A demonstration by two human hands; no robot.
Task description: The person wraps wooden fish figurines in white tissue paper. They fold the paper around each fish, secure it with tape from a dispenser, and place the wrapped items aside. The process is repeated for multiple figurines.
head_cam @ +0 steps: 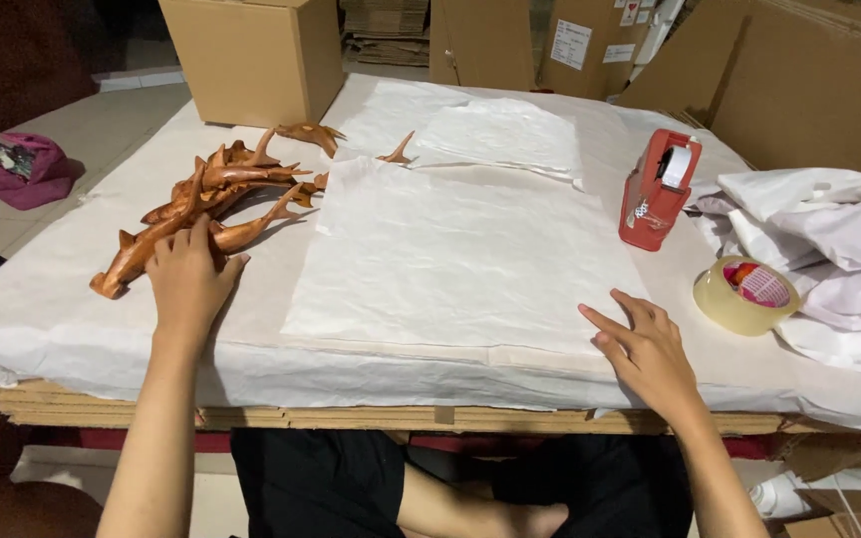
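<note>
Several brown wooden carved fish figures lie in a pile on the left of the paper-covered table. My left hand rests on top of the nearest figure, fingers laid over it. A large crinkled white sheet of wrapping paper lies flat in the middle. My right hand sits flat at that sheet's near right corner, fingers spread, holding nothing.
A red tape dispenser stands right of the sheet, with a clear tape roll and crumpled white paper further right. A cardboard box stands at the back left. Folded white sheets lie behind. A pink bag is on the floor.
</note>
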